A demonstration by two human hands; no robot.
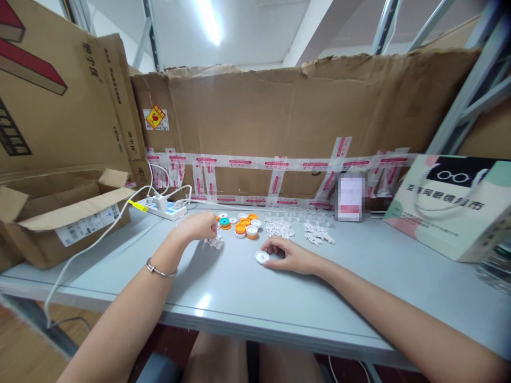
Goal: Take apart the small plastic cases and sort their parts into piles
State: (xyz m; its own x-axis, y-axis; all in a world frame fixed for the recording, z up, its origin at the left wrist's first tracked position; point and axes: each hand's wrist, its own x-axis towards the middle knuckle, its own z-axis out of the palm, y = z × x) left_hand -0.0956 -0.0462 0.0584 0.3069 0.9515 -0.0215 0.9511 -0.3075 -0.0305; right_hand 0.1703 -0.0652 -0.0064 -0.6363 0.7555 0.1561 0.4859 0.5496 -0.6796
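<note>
My right hand (288,255) grips the rim of a small white round disc (262,258) at the middle of the table, thumb in front and fingers behind. A little lump shows at the centre of the disc. My left hand (202,226), with a bracelet at the wrist, is closed with its fingers pointing down over a small pile of white pieces (216,242). Whatever its fingertips hold, if anything, is hidden. Just right of that hand are several round discs in white, orange (240,227) and teal (224,221), some of them stacked.
Behind my right hand lie two heaps of small white parts (279,229) and a row of clear round pieces (307,216). A power strip (170,209) and an open carton (64,213) stand left. A phone-like screen (350,197) and a paper bag (447,213) are right.
</note>
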